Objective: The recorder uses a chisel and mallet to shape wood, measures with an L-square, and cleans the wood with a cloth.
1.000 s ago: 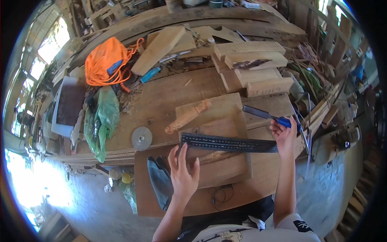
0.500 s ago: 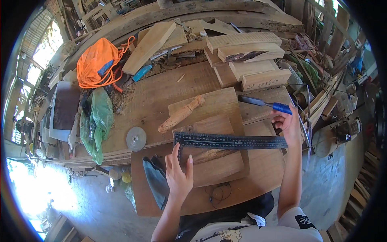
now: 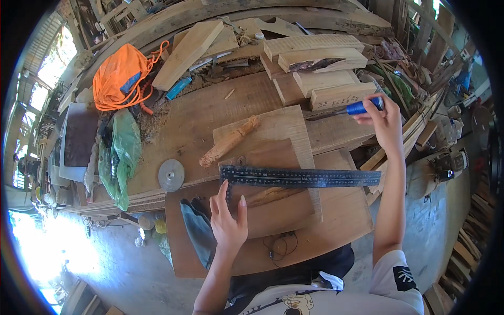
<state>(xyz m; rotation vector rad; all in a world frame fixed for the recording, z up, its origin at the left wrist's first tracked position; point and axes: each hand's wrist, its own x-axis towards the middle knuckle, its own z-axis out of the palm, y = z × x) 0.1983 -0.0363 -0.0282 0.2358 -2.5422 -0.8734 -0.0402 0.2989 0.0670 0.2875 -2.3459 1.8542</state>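
Note:
My left hand (image 3: 228, 223) has its fingers apart, index fingertip on the corner of a black steel square (image 3: 299, 177). The square lies across a brown wooden board (image 3: 278, 212), its long arm pointing right. That board rests on a paler board (image 3: 278, 121), where a rough, carved light wooden piece (image 3: 231, 139) also lies beyond the square. My right hand (image 3: 386, 123) grips the blue handle of a chisel (image 3: 362, 106), raised above the square's right end, its dark blade pointing left. A dark cloth (image 3: 194, 226) lies beside my left hand.
The cluttered wooden workbench (image 3: 184, 121) holds stacked wooden blocks (image 3: 325, 58) at back right, an orange bag with cord (image 3: 118, 76), a green plastic bag (image 3: 118, 157), a cyan object (image 3: 178, 88) and a metal disc (image 3: 171, 175). A small machine (image 3: 449, 165) stands at far right.
My right hand has risen away from the square's right end with the chisel, whose blade has turned. My left fingertip stays at the square's corner. The view has shifted slightly.

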